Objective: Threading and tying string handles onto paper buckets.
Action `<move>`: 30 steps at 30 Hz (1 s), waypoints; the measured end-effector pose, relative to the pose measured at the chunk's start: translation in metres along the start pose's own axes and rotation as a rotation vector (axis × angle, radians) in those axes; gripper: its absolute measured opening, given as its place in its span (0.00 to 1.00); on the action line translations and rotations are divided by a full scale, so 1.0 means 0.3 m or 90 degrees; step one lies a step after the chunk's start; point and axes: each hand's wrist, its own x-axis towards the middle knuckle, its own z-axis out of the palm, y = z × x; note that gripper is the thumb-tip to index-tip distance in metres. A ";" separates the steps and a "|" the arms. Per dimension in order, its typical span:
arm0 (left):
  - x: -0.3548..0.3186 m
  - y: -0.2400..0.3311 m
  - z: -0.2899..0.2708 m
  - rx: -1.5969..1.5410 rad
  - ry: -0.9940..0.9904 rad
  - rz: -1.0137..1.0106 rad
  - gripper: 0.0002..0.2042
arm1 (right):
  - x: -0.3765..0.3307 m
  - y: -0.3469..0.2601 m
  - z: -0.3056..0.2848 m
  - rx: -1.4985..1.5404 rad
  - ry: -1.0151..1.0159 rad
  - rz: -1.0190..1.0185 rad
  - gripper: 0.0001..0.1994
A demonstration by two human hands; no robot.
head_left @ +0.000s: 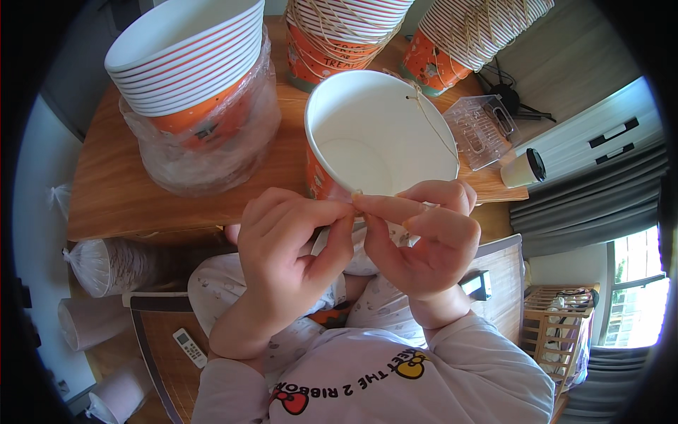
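Observation:
A large white paper bucket [381, 134] with an orange printed outside stands tilted toward me at the wooden table's [120, 191] front edge. A thin tan string [432, 121] runs from a hole at its far rim across the opening. My left hand [286, 258] and my right hand [424, 237] meet at the bucket's near rim, thumbs and forefingers pinched together on the rim and what looks like the string's end. Both hands touch each other at the fingertips.
A stack of the same buckets in clear plastic wrap [194, 92] stands at the left. Two more stacks tied with string [339, 32] [466, 35] stand behind. A clear plastic box [484, 127] and a lidded paper cup [524, 168] sit at the right. A remote [191, 348] lies on the floor mat.

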 end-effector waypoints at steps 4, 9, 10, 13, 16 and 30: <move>0.002 -0.002 0.003 -0.064 -0.009 -0.047 0.10 | -0.011 0.012 -0.008 0.056 -0.011 0.022 0.22; 0.003 -0.002 0.007 -0.066 0.009 -0.047 0.11 | -0.007 -0.003 -0.014 0.032 -0.042 0.033 0.22; 0.002 -0.004 0.007 -0.060 0.011 -0.036 0.12 | -0.011 0.000 -0.016 0.031 -0.042 0.034 0.22; 0.003 -0.006 0.005 -0.059 -0.004 -0.028 0.12 | -0.018 0.007 -0.019 -0.014 -0.067 0.020 0.22; 0.003 -0.008 0.009 -0.046 0.003 -0.012 0.12 | -0.014 0.006 -0.012 0.001 -0.039 0.011 0.22; 0.005 -0.004 0.013 -0.052 0.003 -0.019 0.13 | -0.029 -0.009 -0.020 -0.008 -0.028 0.031 0.24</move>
